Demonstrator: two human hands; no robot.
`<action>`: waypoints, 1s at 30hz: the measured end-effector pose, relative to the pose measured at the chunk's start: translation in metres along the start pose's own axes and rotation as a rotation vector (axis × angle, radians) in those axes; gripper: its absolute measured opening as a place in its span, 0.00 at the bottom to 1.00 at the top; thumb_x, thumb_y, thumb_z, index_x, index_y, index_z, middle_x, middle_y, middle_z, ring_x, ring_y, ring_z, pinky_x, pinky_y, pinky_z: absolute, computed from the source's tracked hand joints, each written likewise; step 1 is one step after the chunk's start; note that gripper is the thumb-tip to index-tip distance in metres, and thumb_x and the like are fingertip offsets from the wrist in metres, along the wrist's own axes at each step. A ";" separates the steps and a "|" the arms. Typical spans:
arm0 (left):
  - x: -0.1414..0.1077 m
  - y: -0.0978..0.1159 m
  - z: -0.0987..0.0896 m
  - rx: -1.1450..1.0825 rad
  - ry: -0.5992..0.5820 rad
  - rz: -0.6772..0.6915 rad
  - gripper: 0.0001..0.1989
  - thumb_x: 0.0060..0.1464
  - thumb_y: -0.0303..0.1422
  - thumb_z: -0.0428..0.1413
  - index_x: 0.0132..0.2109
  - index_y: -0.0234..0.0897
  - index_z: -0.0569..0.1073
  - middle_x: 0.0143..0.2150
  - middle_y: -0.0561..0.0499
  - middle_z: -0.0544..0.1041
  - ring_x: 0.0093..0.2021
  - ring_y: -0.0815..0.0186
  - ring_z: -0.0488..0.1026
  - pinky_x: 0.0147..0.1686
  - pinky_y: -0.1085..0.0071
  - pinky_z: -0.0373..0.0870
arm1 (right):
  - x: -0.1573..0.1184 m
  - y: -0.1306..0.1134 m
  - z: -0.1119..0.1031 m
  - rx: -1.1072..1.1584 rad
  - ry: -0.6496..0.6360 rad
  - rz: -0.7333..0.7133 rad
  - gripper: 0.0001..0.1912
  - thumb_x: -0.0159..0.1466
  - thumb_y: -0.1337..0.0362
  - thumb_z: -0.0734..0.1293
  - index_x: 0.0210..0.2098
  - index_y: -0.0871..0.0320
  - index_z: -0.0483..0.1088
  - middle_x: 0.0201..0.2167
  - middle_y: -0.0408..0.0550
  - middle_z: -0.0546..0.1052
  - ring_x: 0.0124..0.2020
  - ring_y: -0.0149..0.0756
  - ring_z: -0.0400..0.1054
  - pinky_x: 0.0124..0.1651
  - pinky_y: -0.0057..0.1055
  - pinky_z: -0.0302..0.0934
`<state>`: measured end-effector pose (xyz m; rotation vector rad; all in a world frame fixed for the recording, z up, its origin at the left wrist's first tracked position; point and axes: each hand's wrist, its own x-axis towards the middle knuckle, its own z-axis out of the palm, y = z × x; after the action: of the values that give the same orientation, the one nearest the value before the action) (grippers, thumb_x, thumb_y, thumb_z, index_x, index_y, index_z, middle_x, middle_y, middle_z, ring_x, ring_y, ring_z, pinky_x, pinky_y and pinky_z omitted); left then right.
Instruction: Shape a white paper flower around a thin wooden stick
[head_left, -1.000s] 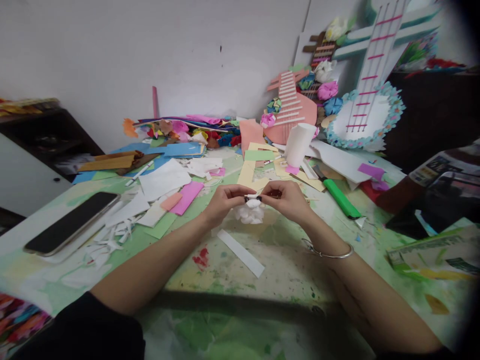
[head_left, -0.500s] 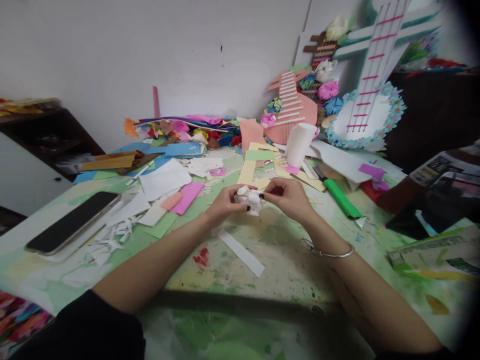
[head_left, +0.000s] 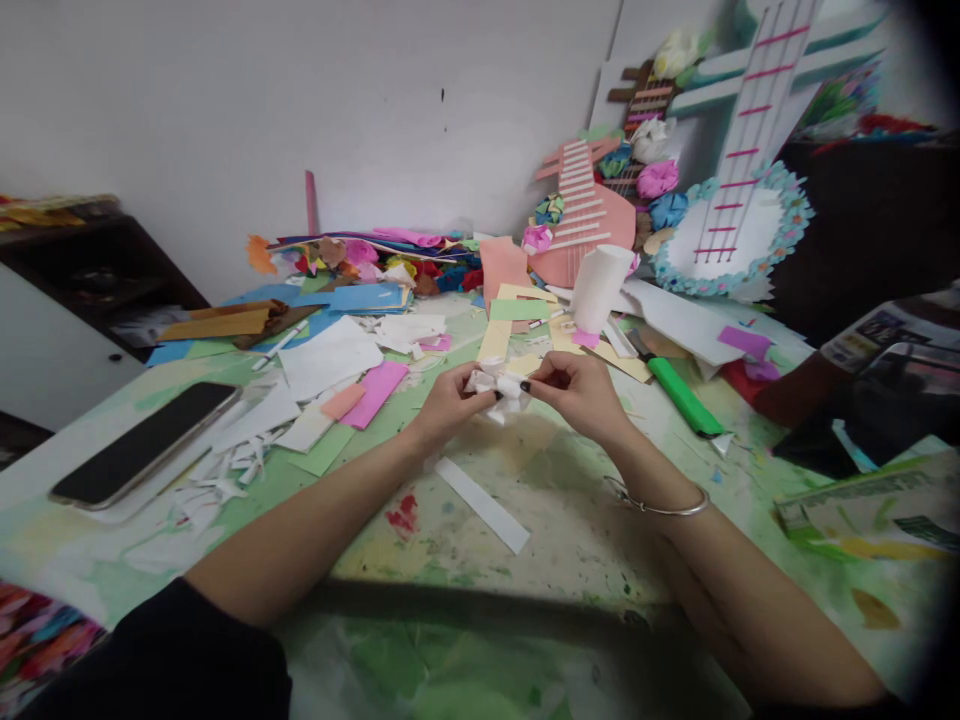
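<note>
A crumpled white paper piece (head_left: 501, 388) is held just above the table, between my two hands. My left hand (head_left: 454, 402) grips its left side, with the thumb across the front. On its right side, my right hand (head_left: 576, 390) pinches the paper between thumb and index finger. A silver bracelet circles my right wrist. Below the hands, a white paper strip (head_left: 484, 505) lies slantwise on the paint-stained table (head_left: 562, 540).
At the left lie a black phone (head_left: 146, 440) and white scraps (head_left: 232, 465). A green cutter (head_left: 682, 396) is right of my hands. Behind them stands a white roll (head_left: 600, 288). Paper guitars (head_left: 739, 220) lean at the back right.
The white paper has turned slightly and changed shape between my fingers. Both hands have shifted a little, and still hold it.
</note>
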<state>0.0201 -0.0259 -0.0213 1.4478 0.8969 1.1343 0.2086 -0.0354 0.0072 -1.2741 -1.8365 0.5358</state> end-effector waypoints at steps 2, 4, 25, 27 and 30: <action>0.000 0.000 0.000 0.006 0.015 0.003 0.13 0.41 0.31 0.60 0.37 0.31 0.72 0.28 0.54 0.71 0.27 0.72 0.66 0.28 0.77 0.61 | 0.000 -0.001 0.000 -0.010 0.003 0.003 0.05 0.53 0.65 0.66 0.22 0.60 0.68 0.19 0.41 0.69 0.22 0.26 0.58 0.26 0.25 0.49; 0.000 0.001 0.000 -0.003 0.016 0.008 0.14 0.40 0.30 0.60 0.38 0.32 0.72 0.29 0.54 0.71 0.28 0.72 0.66 0.28 0.77 0.61 | -0.001 -0.003 0.000 -0.029 0.013 -0.001 0.05 0.52 0.66 0.66 0.22 0.60 0.69 0.18 0.41 0.69 0.22 0.26 0.58 0.27 0.25 0.49; -0.002 0.002 0.002 -0.075 0.011 0.001 0.13 0.40 0.28 0.60 0.37 0.32 0.71 0.28 0.54 0.71 0.27 0.73 0.68 0.25 0.78 0.69 | -0.003 -0.005 0.006 0.021 0.098 0.027 0.04 0.51 0.66 0.66 0.22 0.59 0.67 0.21 0.43 0.72 0.23 0.28 0.63 0.28 0.26 0.55; -0.002 0.002 0.002 -0.080 0.017 -0.013 0.13 0.40 0.29 0.60 0.37 0.32 0.71 0.28 0.54 0.71 0.27 0.72 0.69 0.25 0.76 0.70 | -0.003 -0.004 0.007 0.037 0.098 0.018 0.05 0.51 0.66 0.66 0.21 0.59 0.66 0.21 0.43 0.72 0.23 0.29 0.63 0.28 0.26 0.55; -0.002 0.001 0.002 -0.080 0.018 -0.026 0.14 0.39 0.29 0.61 0.37 0.32 0.71 0.28 0.54 0.72 0.26 0.71 0.69 0.25 0.75 0.70 | -0.004 -0.002 0.007 0.053 0.095 0.000 0.05 0.51 0.66 0.67 0.21 0.59 0.66 0.22 0.43 0.73 0.24 0.29 0.63 0.29 0.27 0.55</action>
<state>0.0215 -0.0285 -0.0207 1.3594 0.8714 1.1527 0.2022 -0.0388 0.0036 -1.2434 -1.7335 0.5118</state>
